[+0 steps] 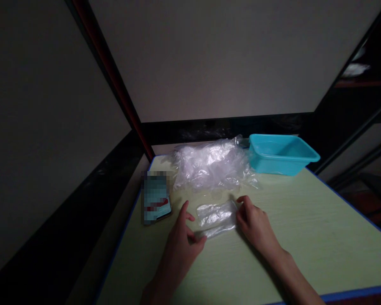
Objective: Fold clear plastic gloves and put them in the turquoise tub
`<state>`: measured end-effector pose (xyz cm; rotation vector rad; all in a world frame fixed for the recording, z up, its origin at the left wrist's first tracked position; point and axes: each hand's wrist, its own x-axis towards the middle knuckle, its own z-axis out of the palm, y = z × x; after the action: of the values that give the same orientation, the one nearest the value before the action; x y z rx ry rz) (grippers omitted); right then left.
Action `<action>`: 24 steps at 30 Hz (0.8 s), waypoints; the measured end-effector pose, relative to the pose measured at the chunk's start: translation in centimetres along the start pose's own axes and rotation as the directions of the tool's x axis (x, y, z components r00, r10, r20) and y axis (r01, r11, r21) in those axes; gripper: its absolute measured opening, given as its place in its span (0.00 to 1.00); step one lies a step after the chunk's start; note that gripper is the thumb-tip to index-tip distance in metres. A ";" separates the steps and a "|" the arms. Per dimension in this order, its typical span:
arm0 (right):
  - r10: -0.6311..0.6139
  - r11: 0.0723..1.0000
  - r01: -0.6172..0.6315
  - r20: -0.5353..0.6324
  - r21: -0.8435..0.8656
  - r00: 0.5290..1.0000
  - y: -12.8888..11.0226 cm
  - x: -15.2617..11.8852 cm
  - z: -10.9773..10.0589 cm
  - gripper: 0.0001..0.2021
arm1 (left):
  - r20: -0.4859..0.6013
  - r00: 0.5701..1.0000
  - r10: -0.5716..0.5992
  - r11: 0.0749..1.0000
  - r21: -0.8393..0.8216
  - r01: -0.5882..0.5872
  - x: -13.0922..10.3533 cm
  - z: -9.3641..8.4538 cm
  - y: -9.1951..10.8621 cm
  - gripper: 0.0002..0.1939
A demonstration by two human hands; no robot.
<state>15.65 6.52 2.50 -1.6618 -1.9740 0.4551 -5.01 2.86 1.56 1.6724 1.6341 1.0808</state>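
Observation:
A small clear plastic bag (216,215), folded flat with a crease along its near side, lies on the table between my two hands. My left hand (184,241) is at its left, fingers apart, with the thumb tip at the bag's near left corner. At the bag's right edge, my right hand (253,219) has its fingers curled in and closed on the plastic; part of that edge is hidden behind them. Just beyond lies a large crumpled heap of clear plastic bags (209,165).
A turquoise plastic basin (279,165) stands at the table's back right. On the left lies a phone (157,199), its screen blurred out. The pale green table (305,220) has a blue edge and meets a panelled wall (216,63) at the back.

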 end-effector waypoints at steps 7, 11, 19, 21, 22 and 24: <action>0.005 0.991 -0.001 -0.031 0.136 1.000 0.2 -0.4 -0.2 0.12 | 0.016 0.996 0.088 0.986 0.144 -0.089 0.3 -0.6 0.7 0.41; -0.006 0.948 -0.004 0.028 0.317 1.000 -0.7 -2.6 -0.4 0.06 | -0.080 0.990 0.115 0.961 0.262 -0.091 1.4 -1.8 0.8 0.35; -0.010 0.735 -0.066 0.109 0.675 0.994 -0.8 -7.1 -2.2 0.03 | -0.066 0.961 0.268 0.909 0.347 -0.230 -0.2 -1.3 2.4 0.24; -0.054 0.862 0.044 0.004 0.506 0.999 0.0 -6.9 -2.7 0.04 | 0.102 0.937 0.335 0.875 0.336 -0.350 -1.4 -0.1 3.3 0.25; -0.096 0.913 0.096 -0.020 0.396 0.995 0.3 -6.7 -2.9 0.06 | 0.189 0.922 0.339 0.856 0.346 -0.385 -1.9 0.5 3.8 0.25; -0.195 0.965 0.192 -0.004 0.180 0.981 0.9 -6.2 -3.0 0.09 | 0.358 0.869 0.342 0.803 0.369 -0.468 -2.5 1.4 4.5 0.27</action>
<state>18.82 0.44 3.38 -1.3441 -2.0157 0.5541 -1.23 0.16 4.15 2.4473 1.4371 0.6243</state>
